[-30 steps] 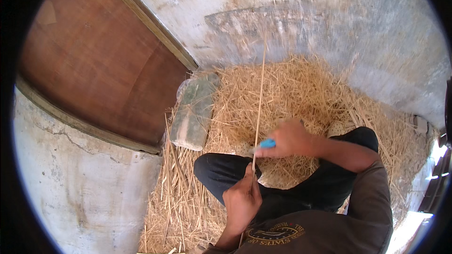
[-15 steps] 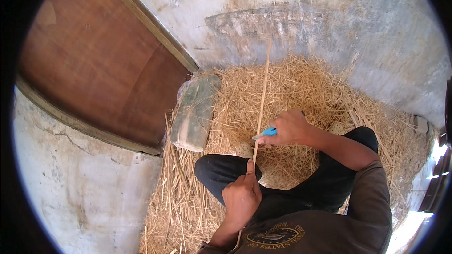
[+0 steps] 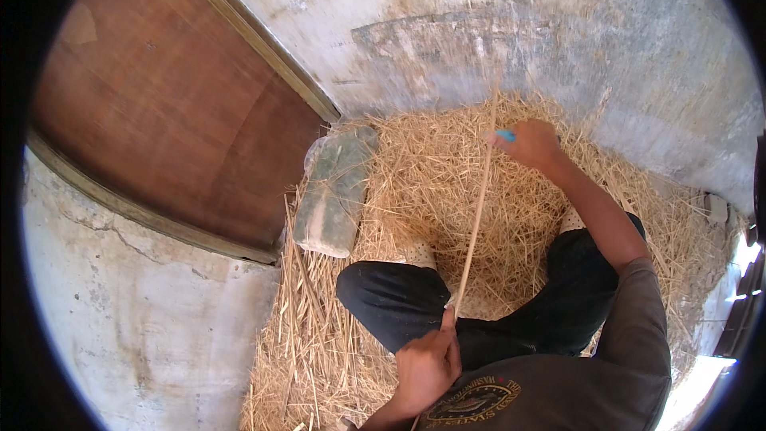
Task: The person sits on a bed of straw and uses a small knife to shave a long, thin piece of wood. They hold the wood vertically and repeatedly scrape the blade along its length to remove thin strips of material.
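A long thin strip (image 3: 477,227), pale like bamboo or wood, runs from my lap away toward the far wall. My left hand (image 3: 429,363) grips its near part beside my left knee, fingers closed and index finger lying along it. Farther out, my right hand (image 3: 533,144) is wrapped around a blue-handled cutter knife (image 3: 505,136). The knife is at the strip near its far end; its blade is too blurred to see clearly.
Straw-like shavings (image 3: 431,160) cover the floor around my legs. To the left lies a greenish oblong block (image 3: 339,183) with plastic beside it. A brown door panel (image 3: 175,104) and stained walls (image 3: 638,64) enclose the corner.
My right hand has moved away along the strip with the knife, toward the far wall. The left hand has shifted slightly nearer and right, and the strip has swung to the right.
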The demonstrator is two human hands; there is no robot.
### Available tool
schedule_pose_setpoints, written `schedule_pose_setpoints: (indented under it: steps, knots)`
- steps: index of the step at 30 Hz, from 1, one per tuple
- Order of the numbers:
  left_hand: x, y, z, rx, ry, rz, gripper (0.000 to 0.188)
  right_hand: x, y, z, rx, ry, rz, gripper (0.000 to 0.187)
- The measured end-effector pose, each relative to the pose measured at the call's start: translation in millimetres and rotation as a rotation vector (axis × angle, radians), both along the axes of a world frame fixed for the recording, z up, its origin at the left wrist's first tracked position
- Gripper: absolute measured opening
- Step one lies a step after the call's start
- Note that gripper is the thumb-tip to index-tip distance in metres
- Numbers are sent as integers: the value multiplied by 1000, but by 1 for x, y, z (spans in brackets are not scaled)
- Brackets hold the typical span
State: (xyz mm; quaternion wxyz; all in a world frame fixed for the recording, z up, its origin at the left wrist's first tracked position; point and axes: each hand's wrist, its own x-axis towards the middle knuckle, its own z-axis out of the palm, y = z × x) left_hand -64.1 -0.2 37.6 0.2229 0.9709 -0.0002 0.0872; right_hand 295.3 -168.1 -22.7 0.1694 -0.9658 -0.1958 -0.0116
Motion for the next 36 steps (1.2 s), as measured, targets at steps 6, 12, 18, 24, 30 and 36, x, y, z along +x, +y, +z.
schedule_pose_setpoints:
  steps: [6, 12, 18, 24, 30, 36]
  knots:
    - [-30, -2, -3, -232, 62, -10, 37, 66, -42, 7, -102, 7, -201, 83]
    - [-32, -4, -3, -452, 159, -74, 34, 113, -87, -13, 73, 142, -537, 87]
    - [-23, -3, -12, -937, 318, 257, 32, 104, -142, -60, 1, -3, -429, 89]
    - [28, 7, -14, -1165, 257, 293, 35, -51, -6, 34, 80, 63, 223, 79]
    - [32, 4, 3, -1077, 189, 259, 37, -133, 25, 41, 184, -89, 632, 78]
    - [28, 3, 4, -999, 119, 236, 37, -112, 32, 43, 143, -102, 550, 79]
